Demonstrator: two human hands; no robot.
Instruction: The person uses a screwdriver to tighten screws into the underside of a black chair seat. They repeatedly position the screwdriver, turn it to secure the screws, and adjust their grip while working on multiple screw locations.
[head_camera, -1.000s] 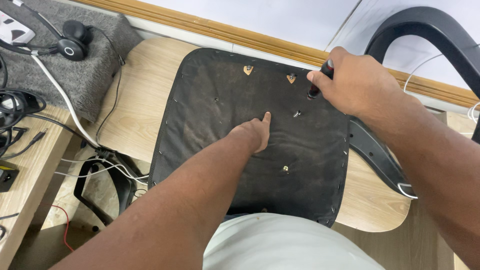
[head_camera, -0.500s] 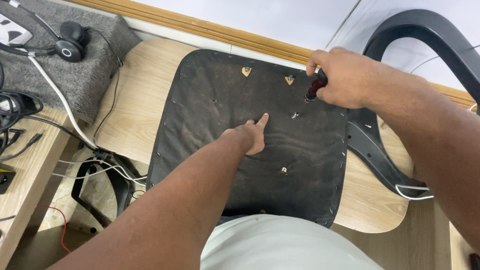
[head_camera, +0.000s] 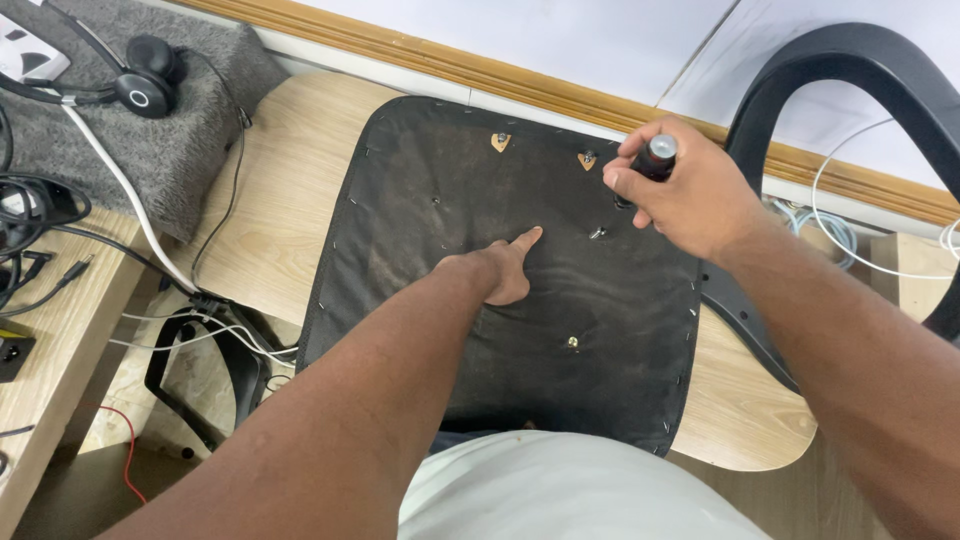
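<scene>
Your right hand (head_camera: 690, 195) is closed around a screwdriver (head_camera: 652, 160) with a dark handle, held upright at the far right of the black seat underside (head_camera: 450, 330), just right of a loose screw (head_camera: 597, 233). Your left hand (head_camera: 500, 272) rests on the fabric near the middle, forefinger stretched toward that screw, holding nothing. A headset (head_camera: 140, 85) lies on the grey cushion (head_camera: 190, 150), far left.
</scene>
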